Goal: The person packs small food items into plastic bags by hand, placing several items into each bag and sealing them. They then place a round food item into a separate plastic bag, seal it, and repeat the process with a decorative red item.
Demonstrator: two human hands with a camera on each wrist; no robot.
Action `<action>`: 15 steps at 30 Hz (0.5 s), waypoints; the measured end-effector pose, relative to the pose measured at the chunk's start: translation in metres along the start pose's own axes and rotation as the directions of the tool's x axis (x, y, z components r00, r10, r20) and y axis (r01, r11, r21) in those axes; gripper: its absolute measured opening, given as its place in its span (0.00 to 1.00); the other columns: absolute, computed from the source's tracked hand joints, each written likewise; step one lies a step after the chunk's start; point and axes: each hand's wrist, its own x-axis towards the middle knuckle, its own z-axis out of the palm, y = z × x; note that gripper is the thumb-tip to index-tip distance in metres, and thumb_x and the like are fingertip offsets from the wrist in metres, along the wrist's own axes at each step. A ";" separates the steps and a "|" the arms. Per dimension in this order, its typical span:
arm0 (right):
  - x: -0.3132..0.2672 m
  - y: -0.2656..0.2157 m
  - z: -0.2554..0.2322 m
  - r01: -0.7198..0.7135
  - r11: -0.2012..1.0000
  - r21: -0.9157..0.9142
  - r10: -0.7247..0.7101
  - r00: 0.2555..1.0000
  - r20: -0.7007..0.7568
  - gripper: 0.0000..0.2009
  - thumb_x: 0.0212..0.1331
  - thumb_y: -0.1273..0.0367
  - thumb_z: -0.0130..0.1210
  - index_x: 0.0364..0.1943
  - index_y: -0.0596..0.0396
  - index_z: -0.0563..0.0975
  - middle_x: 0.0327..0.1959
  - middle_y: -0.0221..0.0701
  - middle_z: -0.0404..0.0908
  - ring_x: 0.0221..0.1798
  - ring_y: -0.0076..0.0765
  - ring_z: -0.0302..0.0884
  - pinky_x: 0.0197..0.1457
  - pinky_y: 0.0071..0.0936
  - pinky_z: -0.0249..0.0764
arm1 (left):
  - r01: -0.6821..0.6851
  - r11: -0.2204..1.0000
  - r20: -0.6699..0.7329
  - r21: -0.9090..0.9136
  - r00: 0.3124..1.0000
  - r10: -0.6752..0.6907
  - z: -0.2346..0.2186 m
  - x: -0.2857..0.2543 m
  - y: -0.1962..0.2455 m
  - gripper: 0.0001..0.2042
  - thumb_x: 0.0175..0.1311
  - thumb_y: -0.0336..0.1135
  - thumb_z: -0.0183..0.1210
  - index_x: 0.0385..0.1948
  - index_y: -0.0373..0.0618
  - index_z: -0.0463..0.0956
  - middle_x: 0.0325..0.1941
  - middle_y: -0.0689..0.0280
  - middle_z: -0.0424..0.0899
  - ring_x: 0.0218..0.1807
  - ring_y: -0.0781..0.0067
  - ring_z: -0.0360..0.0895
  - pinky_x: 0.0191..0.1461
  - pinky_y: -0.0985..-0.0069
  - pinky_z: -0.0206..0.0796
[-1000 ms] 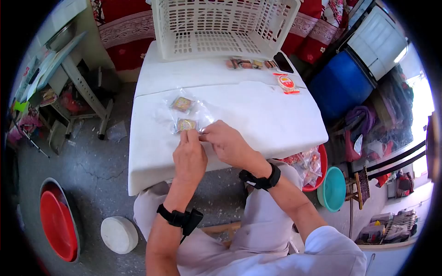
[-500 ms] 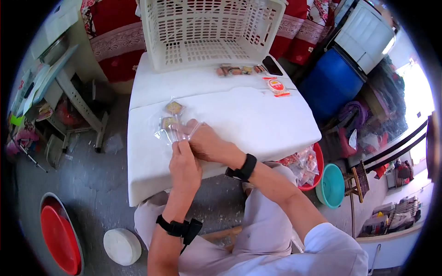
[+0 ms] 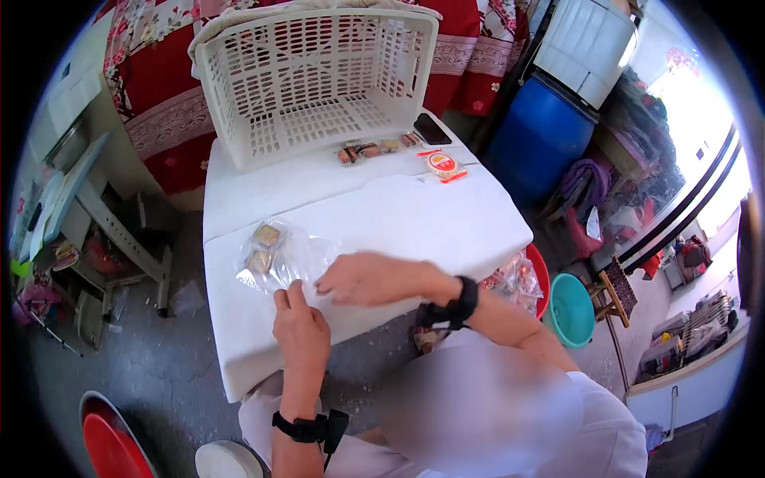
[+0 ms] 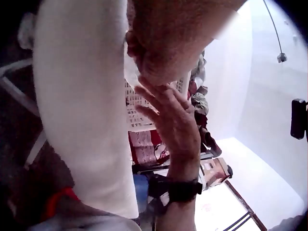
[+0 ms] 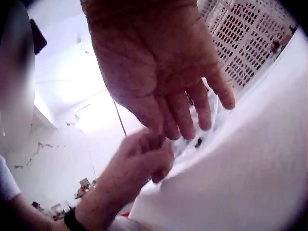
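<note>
On the white-covered table lies a clear plastic bag with two small wrapped square snacks showing through its left part. My left hand pinches the bag's near edge between thumb and finger. Just right of it, my right hand is held over the table, fingers loosely extended around nothing, fingertips close to the bag. The right wrist view shows its palm with relaxed fingers, and the left hand beside it. In the left wrist view, the right hand appears with spread fingers.
A white plastic crate stands open-fronted at the table's back. Before it lie several small wrapped pieces, a black phone and a round red-and-white packet. A red tub of packets and a teal basin sit at right.
My right hand has come off the bag and moved right, its fingers loosening. My left hand keeps its pinch at the edge. The head view has turned, shifting the table scene down and left.
</note>
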 end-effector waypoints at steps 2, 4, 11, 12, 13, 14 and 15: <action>0.012 -0.007 -0.047 -0.305 0.952 -0.024 0.301 0.948 -0.107 0.12 0.55 0.67 0.54 0.39 0.60 0.80 0.34 0.37 0.83 0.38 0.35 0.80 0.46 0.29 0.74 | -0.057 0.987 0.075 0.148 0.996 0.047 0.005 -0.002 -0.001 0.18 0.48 0.21 0.52 0.44 0.38 0.67 0.38 0.52 0.70 0.35 0.48 0.74 0.35 0.57 0.67; 0.028 0.035 -0.087 -0.433 0.899 -0.071 0.390 0.863 -0.320 0.13 0.53 0.67 0.53 0.39 0.60 0.79 0.30 0.37 0.83 0.33 0.38 0.80 0.42 0.29 0.74 | -0.091 0.981 0.072 0.170 0.994 0.080 0.013 -0.003 -0.001 0.16 0.49 0.22 0.53 0.43 0.39 0.68 0.37 0.53 0.70 0.34 0.50 0.75 0.34 0.59 0.68; 0.079 0.184 -0.142 -0.588 0.535 -0.607 0.213 0.789 -0.577 0.16 0.47 0.69 0.53 0.43 0.55 0.76 0.38 0.44 0.79 0.44 0.53 0.75 0.46 0.43 0.72 | -0.143 0.949 0.077 0.282 0.989 0.126 0.019 0.000 -0.007 0.12 0.49 0.25 0.54 0.38 0.42 0.71 0.32 0.60 0.71 0.31 0.58 0.76 0.28 0.64 0.69; 0.085 0.188 -0.139 -0.589 0.504 -0.631 0.228 0.796 -0.561 0.14 0.48 0.70 0.54 0.42 0.54 0.76 0.38 0.44 0.79 0.48 0.52 0.74 0.47 0.43 0.73 | -0.134 0.947 0.083 0.293 0.990 0.115 0.020 0.000 -0.008 0.12 0.49 0.25 0.54 0.38 0.42 0.71 0.32 0.60 0.71 0.31 0.58 0.76 0.28 0.64 0.69; 0.090 0.192 -0.133 -0.584 0.518 -0.625 0.229 0.799 -0.556 0.14 0.48 0.70 0.54 0.42 0.54 0.76 0.38 0.44 0.79 0.48 0.52 0.74 0.47 0.43 0.73 | -0.147 0.939 0.071 0.311 0.989 0.131 0.021 0.001 -0.008 0.12 0.48 0.25 0.55 0.37 0.43 0.71 0.31 0.61 0.71 0.31 0.58 0.76 0.27 0.65 0.69; 0.093 0.195 -0.128 -0.576 0.487 -0.656 0.237 0.810 -0.536 0.13 0.49 0.69 0.54 0.41 0.53 0.76 0.38 0.42 0.80 0.48 0.52 0.73 0.47 0.43 0.73 | -0.160 0.931 0.060 0.328 0.987 0.148 0.022 0.002 -0.008 0.12 0.48 0.25 0.55 0.37 0.43 0.71 0.30 0.62 0.71 0.30 0.59 0.76 0.25 0.66 0.69; 0.096 0.195 -0.125 -0.569 0.455 -0.685 0.246 0.820 -0.517 0.12 0.49 0.69 0.55 0.41 0.53 0.77 0.37 0.41 0.80 0.49 0.52 0.73 0.47 0.44 0.73 | -0.153 0.929 0.065 0.338 0.988 0.139 0.022 0.002 -0.007 0.12 0.48 0.25 0.55 0.37 0.43 0.71 0.30 0.62 0.71 0.30 0.59 0.76 0.25 0.66 0.69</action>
